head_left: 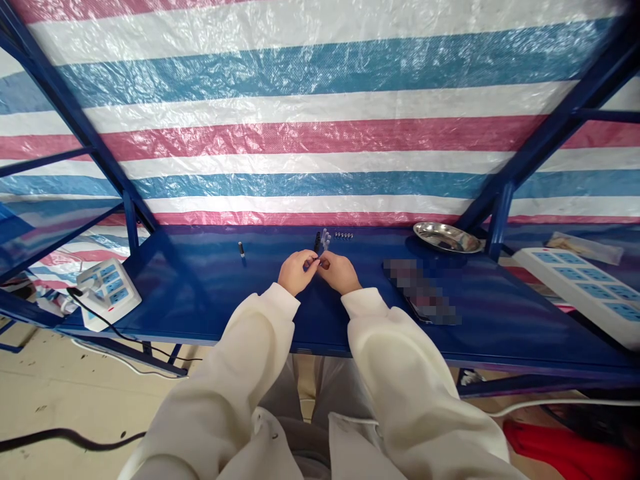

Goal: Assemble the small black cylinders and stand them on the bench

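My left hand (297, 270) and my right hand (340, 272) meet over the blue metal shelf (210, 293), both in white sleeves. Their fingers are pinched together on a small dark part (317, 262) held between them; what it is I cannot make out. Just beyond the fingertips stand a few small clear and black parts (323, 241). A short row of tiny metal pieces (343, 235) lies behind them. A single small dark piece (241, 249) stands alone to the left.
A round metal dish (447, 237) sits at the back right. A blurred flat object (421, 292) lies right of my hands. White power strips rest at the left (107, 291) and at the right (585, 287). A striped tarp (320, 113) hangs behind the blue frame.
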A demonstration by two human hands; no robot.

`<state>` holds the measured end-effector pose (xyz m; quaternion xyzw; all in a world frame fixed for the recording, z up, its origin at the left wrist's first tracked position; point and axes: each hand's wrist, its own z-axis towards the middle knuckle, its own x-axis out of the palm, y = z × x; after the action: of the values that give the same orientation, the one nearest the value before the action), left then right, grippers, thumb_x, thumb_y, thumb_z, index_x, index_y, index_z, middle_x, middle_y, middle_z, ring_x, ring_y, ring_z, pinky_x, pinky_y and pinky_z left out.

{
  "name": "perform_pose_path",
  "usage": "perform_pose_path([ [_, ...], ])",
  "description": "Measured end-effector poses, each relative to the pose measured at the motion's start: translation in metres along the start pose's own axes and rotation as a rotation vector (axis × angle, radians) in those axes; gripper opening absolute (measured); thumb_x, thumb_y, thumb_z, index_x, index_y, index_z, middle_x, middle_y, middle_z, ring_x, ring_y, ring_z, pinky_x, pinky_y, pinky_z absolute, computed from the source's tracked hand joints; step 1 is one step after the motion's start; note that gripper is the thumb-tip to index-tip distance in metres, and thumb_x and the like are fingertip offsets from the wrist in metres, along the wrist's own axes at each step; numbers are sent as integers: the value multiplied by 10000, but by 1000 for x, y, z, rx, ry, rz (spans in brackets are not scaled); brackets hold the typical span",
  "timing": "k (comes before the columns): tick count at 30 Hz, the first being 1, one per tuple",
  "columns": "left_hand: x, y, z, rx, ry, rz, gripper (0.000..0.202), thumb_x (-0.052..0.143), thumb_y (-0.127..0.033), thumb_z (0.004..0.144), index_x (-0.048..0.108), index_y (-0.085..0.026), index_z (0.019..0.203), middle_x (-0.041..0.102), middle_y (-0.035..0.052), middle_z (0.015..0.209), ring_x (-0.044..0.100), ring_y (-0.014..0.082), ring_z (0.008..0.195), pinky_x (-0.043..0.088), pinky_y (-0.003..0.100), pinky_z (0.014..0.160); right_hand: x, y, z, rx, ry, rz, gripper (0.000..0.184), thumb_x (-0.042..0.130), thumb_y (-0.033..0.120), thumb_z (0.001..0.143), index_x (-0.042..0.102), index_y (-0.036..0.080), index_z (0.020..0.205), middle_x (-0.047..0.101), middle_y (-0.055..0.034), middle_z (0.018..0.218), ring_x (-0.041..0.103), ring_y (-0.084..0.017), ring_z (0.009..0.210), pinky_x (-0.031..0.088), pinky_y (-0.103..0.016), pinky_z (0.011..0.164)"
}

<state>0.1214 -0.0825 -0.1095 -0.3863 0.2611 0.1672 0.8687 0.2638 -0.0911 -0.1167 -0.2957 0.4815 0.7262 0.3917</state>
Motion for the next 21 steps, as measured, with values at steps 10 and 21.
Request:
perform_pose_path([
  [10,-3,4,2,-14,2,2,67,562,-210,821,620,-192,849,655,21,786,583,134,739,478,263,722,6,-4,1,-24,-22,92,92,549,279,731,561,199,687,579,1,586,526,-133,554,322,-227,544],
  [21,-57,-10,22,63,201,206,56,620,-208,783,654,-179,750,677,22,742,580,157,730,444,273,691,11,-1,0,-130,-60,296,211,568,377,765,667,199,816,518,29,524,451,-104,479,346,-229,519],
])
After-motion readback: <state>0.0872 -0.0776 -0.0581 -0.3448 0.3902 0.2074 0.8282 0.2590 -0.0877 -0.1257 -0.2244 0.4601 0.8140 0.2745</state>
